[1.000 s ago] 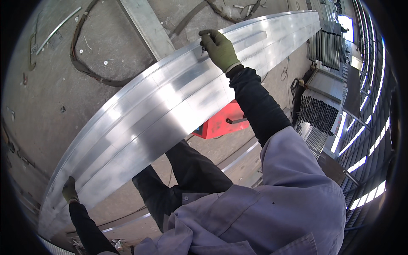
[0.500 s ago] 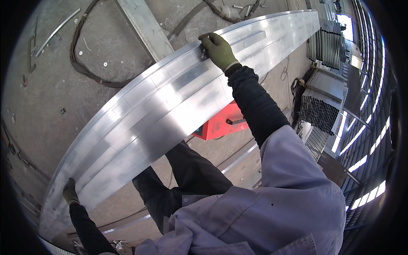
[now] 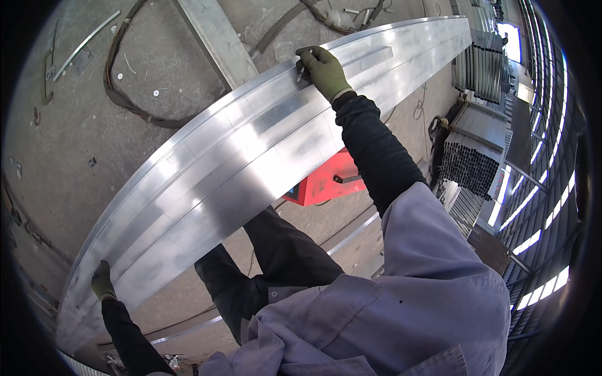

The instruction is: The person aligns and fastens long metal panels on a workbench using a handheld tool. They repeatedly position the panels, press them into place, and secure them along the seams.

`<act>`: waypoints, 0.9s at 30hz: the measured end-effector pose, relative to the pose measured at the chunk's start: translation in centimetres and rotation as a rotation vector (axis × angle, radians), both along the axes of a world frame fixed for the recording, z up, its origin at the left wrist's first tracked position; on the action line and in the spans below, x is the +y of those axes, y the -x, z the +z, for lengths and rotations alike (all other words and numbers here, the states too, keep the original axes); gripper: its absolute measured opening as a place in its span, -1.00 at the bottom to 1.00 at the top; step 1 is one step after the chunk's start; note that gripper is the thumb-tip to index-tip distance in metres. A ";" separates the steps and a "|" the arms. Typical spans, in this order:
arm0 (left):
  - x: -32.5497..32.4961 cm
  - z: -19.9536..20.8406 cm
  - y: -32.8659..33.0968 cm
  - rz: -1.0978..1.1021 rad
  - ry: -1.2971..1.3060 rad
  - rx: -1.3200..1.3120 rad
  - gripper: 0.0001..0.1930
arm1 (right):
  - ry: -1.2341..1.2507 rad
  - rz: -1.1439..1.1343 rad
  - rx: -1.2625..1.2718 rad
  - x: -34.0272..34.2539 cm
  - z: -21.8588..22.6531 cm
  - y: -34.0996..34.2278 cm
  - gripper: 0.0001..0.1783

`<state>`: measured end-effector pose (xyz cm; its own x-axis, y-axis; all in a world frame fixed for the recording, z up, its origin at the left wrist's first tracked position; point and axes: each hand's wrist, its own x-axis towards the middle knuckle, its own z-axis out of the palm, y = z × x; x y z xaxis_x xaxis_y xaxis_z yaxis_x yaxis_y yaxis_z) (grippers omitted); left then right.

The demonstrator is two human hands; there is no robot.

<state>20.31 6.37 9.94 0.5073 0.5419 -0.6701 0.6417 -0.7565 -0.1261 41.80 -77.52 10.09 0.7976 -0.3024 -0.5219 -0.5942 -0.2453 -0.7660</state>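
Observation:
A long, shiny, silvery metal panel with lengthwise ridges stretches diagonally before me, its straight lines bowed by the lens. My right hand, in an olive-green glove, is at the panel's far edge, right of the middle. Its fingers are closed in a pinch on a small metallic piece, mostly hidden by the glove, so its kind is unclear. Far to the left, my gloved left hand lies on the panel near its left end. The fingers there look stretched out along the surface, and no held thing shows.
A red box with a dark handle stands partly under the panel. Beyond it lie a flat metal beam and a dark cable on the concrete floor. Stacked metal tubes are at the right.
Both hands keep nearly the same places on the panel. The right hand has turned slightly, and more of the small metallic piece shows below its fingers.

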 end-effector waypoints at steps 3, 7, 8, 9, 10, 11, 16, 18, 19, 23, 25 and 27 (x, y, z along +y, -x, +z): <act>0.3 -0.1 0.0 -0.010 0.013 -0.006 -0.31 | -0.130 -0.095 -0.073 0.0 1.0 0.6 -0.68; 0.2 0.1 0.3 0.011 0.001 0.000 -0.32 | -0.155 -0.208 -0.063 0.2 2.6 2.0 -0.68; -0.2 0.0 0.0 0.019 0.003 0.001 -0.32 | -0.171 -0.217 -0.082 0.1 2.6 2.4 -0.68; -0.6 -0.1 -0.2 0.007 -0.037 0.026 -0.32 | -0.188 -0.224 -0.101 0.0 2.5 2.8 -0.68; -1.1 -0.3 -0.3 -0.005 -0.076 0.051 -0.32 | -0.204 -0.231 -0.120 -0.1 2.4 3.0 -0.68; -1.5 0.5 -0.6 -0.015 -0.130 0.080 -0.32 | -0.196 -0.215 -0.124 -0.2 2.2 3.1 -0.68; 0.3 -0.4 -0.4 -0.049 -0.037 0.031 -0.36 | -0.117 -0.198 -0.076 -0.7 3.1 2.7 -0.71; 0.7 -0.3 0.1 -0.071 -0.014 0.004 -0.37 | -0.034 -0.132 0.030 0.6 3.6 2.1 -0.75; 0.8 -0.3 0.3 -0.044 0.021 -0.024 -0.39 | 0.022 -0.074 0.038 1.4 3.6 2.1 -0.72; -0.5 0.0 -0.2 -0.093 -0.048 0.028 -0.36 | 0.094 0.108 0.088 5.6 4.9 2.9 -0.64; 1.5 0.3 0.3 -0.197 -0.039 0.064 -0.27 | 0.044 0.180 0.121 8.0 4.1 3.7 -0.64; 0.2 -0.1 -0.4 -0.148 -0.091 0.073 -0.25 | 0.055 0.237 0.168 9.7 3.5 4.5 -0.61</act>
